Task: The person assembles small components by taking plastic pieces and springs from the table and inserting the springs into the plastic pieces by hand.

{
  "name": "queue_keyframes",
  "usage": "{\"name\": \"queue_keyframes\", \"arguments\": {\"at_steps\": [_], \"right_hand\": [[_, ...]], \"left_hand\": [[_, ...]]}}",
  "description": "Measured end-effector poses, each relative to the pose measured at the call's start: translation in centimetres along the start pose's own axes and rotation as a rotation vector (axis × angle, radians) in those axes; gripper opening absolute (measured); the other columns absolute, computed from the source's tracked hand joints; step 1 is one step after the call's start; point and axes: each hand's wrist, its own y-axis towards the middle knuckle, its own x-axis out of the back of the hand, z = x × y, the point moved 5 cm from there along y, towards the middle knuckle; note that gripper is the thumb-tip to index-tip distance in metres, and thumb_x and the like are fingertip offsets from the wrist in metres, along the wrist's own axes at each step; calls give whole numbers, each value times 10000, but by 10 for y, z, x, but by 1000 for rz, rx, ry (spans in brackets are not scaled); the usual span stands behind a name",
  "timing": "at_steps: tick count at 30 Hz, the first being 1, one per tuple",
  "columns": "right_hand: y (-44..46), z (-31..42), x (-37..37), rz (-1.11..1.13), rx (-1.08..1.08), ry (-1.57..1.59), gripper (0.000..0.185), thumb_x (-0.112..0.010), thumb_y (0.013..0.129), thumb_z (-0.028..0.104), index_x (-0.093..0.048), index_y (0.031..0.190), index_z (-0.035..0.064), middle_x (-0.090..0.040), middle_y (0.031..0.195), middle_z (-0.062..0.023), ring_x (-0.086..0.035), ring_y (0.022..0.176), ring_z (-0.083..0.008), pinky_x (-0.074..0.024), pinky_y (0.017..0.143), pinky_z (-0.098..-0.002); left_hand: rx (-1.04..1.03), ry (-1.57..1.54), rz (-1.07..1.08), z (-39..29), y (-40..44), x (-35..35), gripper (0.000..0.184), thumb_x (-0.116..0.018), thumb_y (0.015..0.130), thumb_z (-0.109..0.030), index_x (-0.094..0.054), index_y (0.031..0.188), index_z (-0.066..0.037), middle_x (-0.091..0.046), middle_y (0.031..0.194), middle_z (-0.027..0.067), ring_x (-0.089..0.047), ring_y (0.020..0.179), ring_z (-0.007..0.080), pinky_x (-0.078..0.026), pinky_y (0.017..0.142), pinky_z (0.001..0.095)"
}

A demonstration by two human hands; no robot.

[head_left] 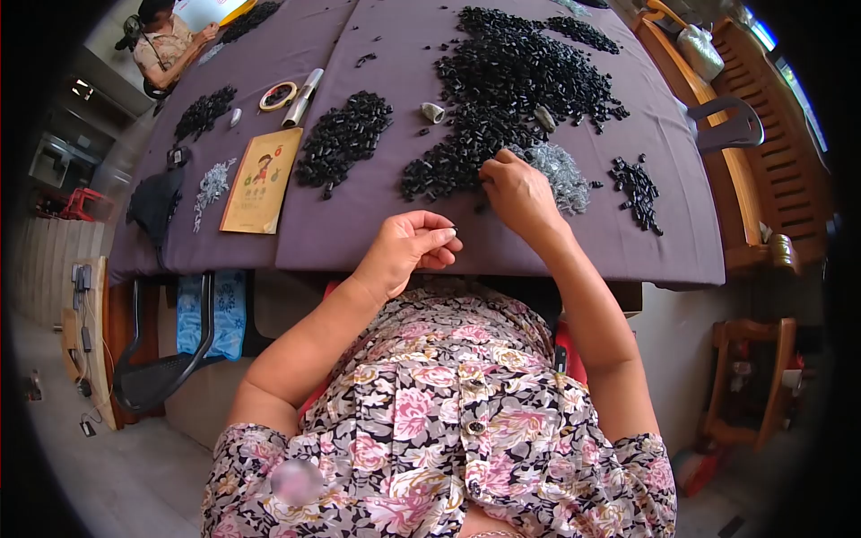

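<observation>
My left hand [411, 249] is held above the table's near edge, thumb and forefinger pinched on a small black piece [455, 230], of which only the end shows. My right hand [518, 190] reaches down at the near side of a large heap of small black tube-like pieces [520, 81]. Its fingers are bent together, and whatever lies between them is hidden. Just right of that hand is a pile of small clear plastic pieces [565, 177]. A smaller black pile [345, 139] lies to the left, and another [637, 193] to the far right.
A purple cloth [359, 238] covers the table. On the left lie a yellow booklet [261, 182], a tape roll [277, 96], a silvery roll [303, 99] and more small piles. Another person [170, 45] sits at the far left. A wooden bench [762, 134] and a plastic chair [726, 125] stand right.
</observation>
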Motion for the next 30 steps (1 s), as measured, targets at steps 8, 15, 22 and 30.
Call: {"name": "queue_keyframes", "arguments": {"at_steps": [8, 15, 22, 30], "right_hand": [[1, -2, 3, 33, -23, 32, 116, -711, 829, 146, -692, 900, 56, -619, 930, -121, -652, 910, -343, -532, 784, -454], [-11, 10, 8, -50, -88, 346, 139, -715, 855, 145, -702, 915, 20, -625, 879, -120, -653, 790, -287, -519, 694, -401], [-50, 31, 7, -83, -180, 683, 110, -706, 882, 101, -689, 906, -5, -622, 827, -101, -615, 705, -189, -490, 630, -325], [-56, 30, 5, -133, -177, 696, 110, -704, 892, 91, -673, 920, -10, -632, 833, -93, -613, 690, -170, -488, 627, -303]], "left_hand": [[4, -4, 30, 2, 3, -1, 172, -675, 966, -132, -673, 1093, -17, -738, 937, 98, -699, 724, 115, -587, 673, 257], [-42, 10, 2, 1, 0, -1, 192, -673, 963, -122, -669, 1108, 3, -738, 949, 106, -705, 751, 141, -584, 696, 262], [-62, -32, 26, 3, 10, -23, 189, -661, 972, -131, -671, 1108, -1, -741, 974, 100, -711, 791, 149, -583, 720, 266], [-44, -32, 46, 4, 7, -21, 182, -638, 989, -139, -673, 1118, -15, -739, 968, 80, -706, 796, 131, -590, 734, 269]]}}
